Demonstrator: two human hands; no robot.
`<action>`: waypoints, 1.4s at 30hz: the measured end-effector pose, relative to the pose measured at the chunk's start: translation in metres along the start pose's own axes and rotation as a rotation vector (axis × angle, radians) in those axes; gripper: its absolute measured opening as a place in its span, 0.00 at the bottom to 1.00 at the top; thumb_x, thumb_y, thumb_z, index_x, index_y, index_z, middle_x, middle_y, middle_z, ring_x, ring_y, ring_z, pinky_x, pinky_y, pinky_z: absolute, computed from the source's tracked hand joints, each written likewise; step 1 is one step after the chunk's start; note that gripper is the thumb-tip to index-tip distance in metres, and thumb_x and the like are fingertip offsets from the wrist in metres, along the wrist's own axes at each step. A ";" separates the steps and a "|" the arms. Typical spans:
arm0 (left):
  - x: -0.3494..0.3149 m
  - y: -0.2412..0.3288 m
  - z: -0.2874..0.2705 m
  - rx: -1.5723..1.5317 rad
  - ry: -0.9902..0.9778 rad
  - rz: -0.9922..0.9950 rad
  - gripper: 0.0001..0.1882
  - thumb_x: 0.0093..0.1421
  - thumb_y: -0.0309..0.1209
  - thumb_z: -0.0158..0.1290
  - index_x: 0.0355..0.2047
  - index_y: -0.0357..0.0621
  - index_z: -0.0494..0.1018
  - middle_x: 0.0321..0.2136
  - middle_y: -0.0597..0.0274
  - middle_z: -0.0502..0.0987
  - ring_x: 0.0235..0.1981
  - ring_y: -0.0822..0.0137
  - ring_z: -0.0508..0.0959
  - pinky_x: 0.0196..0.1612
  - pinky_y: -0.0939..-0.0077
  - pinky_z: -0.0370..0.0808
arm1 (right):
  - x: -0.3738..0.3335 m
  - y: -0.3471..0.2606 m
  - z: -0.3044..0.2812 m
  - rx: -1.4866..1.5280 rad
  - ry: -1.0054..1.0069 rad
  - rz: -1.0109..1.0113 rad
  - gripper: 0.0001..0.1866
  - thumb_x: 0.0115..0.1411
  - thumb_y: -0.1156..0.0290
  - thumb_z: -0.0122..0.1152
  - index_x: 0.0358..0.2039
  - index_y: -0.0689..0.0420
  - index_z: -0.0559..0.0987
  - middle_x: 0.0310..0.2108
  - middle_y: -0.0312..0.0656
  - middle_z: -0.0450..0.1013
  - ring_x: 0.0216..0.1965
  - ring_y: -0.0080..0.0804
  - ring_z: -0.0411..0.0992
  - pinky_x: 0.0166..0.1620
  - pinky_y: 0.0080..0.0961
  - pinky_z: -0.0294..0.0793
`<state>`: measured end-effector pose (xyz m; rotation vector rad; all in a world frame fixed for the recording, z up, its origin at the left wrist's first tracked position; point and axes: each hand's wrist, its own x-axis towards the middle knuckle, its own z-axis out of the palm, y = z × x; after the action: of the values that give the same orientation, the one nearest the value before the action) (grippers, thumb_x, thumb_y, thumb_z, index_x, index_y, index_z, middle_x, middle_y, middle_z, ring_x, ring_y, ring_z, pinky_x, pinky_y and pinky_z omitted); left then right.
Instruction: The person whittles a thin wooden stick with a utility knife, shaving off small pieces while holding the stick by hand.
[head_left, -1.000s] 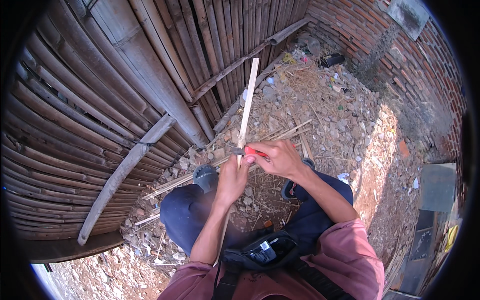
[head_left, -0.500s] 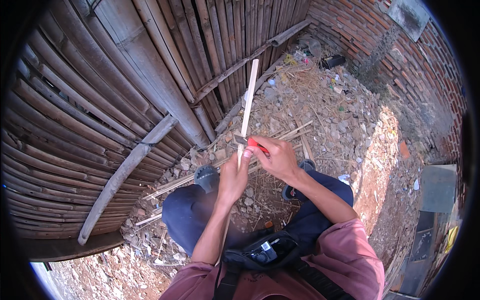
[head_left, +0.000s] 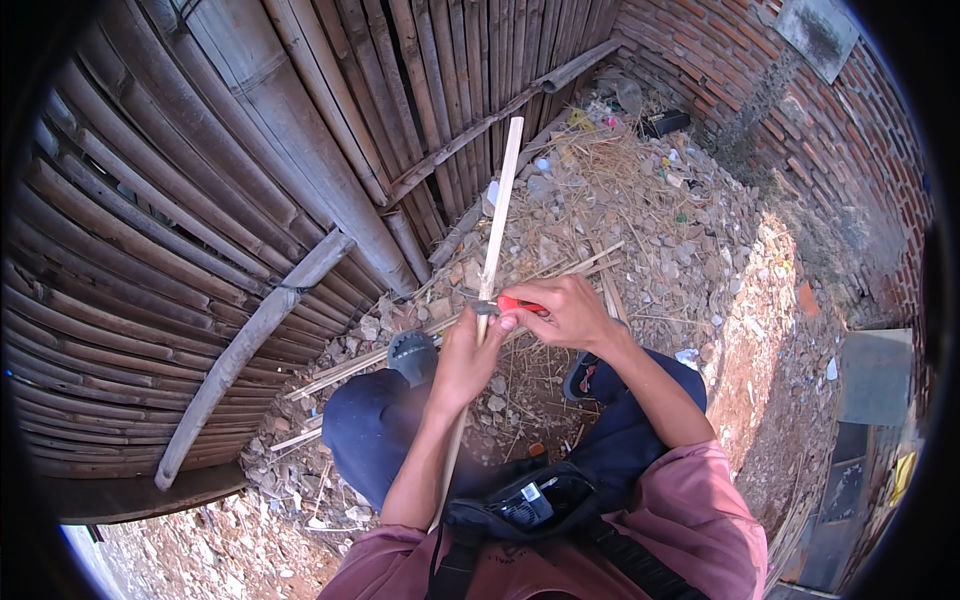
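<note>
A long pale bamboo strip (head_left: pixel 501 212) slants upward in front of me, its lower end running down past my left forearm to my waist. My left hand (head_left: pixel 466 352) is closed around the strip just below the knife. My right hand (head_left: pixel 568 310) grips a knife by its red handle (head_left: pixel 518 304). The short grey blade (head_left: pixel 484 308) lies across the strip, touching it right above the left fingers. The left thumb tip is close to the right fingers near the handle.
More split bamboo strips (head_left: pixel 335 376) lie on the rubble ground (head_left: pixel 640 260) between and beyond my feet. A bamboo-pole wall (head_left: pixel 200 220) rises at left, with a crossbar (head_left: pixel 255 350). A brick wall (head_left: pixel 800 150) stands at far right. An open black pouch (head_left: pixel 530 498) hangs at my waist.
The knife has slid down the strip toward me, from above the left hand to right against its fingers. The strip's top has tilted slightly to the right.
</note>
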<state>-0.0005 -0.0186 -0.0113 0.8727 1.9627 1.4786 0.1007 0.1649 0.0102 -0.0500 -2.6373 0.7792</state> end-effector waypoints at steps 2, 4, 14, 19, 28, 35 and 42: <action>0.000 -0.006 0.003 0.016 0.021 0.084 0.21 0.75 0.44 0.57 0.47 0.33 0.75 0.30 0.59 0.78 0.34 0.71 0.74 0.39 0.68 0.74 | 0.001 -0.001 -0.002 0.007 -0.021 0.009 0.11 0.63 0.61 0.68 0.44 0.49 0.88 0.31 0.44 0.85 0.29 0.47 0.83 0.32 0.40 0.81; 0.001 -0.009 0.004 0.020 0.028 0.127 0.20 0.76 0.43 0.56 0.48 0.33 0.75 0.29 0.59 0.78 0.32 0.70 0.75 0.38 0.68 0.74 | 0.001 -0.001 -0.004 0.014 -0.033 0.016 0.11 0.63 0.61 0.68 0.43 0.49 0.88 0.31 0.44 0.85 0.29 0.47 0.83 0.33 0.40 0.81; 0.000 -0.003 0.004 0.027 0.024 0.014 0.19 0.75 0.41 0.55 0.47 0.31 0.76 0.29 0.43 0.83 0.32 0.48 0.85 0.38 0.55 0.77 | 0.001 -0.006 -0.003 -0.044 -0.028 0.032 0.13 0.62 0.62 0.71 0.45 0.51 0.89 0.33 0.46 0.85 0.28 0.46 0.83 0.32 0.38 0.81; 0.001 -0.008 0.007 0.083 0.050 -0.027 0.21 0.76 0.43 0.53 0.46 0.31 0.77 0.27 0.38 0.81 0.31 0.42 0.84 0.37 0.52 0.76 | 0.003 -0.011 -0.001 -0.069 -0.025 0.080 0.14 0.62 0.63 0.71 0.46 0.52 0.88 0.33 0.47 0.85 0.29 0.47 0.84 0.32 0.39 0.82; 0.003 0.002 0.005 0.066 0.048 -0.090 0.23 0.78 0.46 0.50 0.52 0.34 0.77 0.29 0.39 0.82 0.32 0.40 0.84 0.40 0.51 0.77 | 0.000 -0.020 0.018 -0.076 0.173 0.157 0.15 0.65 0.60 0.68 0.47 0.54 0.87 0.35 0.48 0.85 0.32 0.49 0.84 0.35 0.40 0.82; 0.004 -0.015 0.006 -0.065 -0.008 -0.028 0.24 0.77 0.47 0.51 0.55 0.35 0.74 0.26 0.55 0.79 0.25 0.64 0.80 0.33 0.62 0.77 | 0.001 -0.006 0.001 -0.016 0.011 0.082 0.14 0.66 0.59 0.68 0.46 0.53 0.87 0.34 0.47 0.85 0.31 0.48 0.84 0.35 0.39 0.82; 0.002 -0.013 0.005 -0.270 -0.087 -0.117 0.21 0.77 0.47 0.52 0.51 0.38 0.74 0.22 0.69 0.74 0.22 0.77 0.74 0.25 0.74 0.70 | 0.001 -0.005 -0.001 -0.015 -0.002 0.060 0.14 0.65 0.59 0.70 0.46 0.52 0.88 0.33 0.46 0.85 0.30 0.46 0.84 0.34 0.38 0.81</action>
<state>-0.0006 -0.0171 -0.0252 0.6807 1.6736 1.5638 0.1003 0.1617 0.0144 -0.1331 -2.6547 0.7788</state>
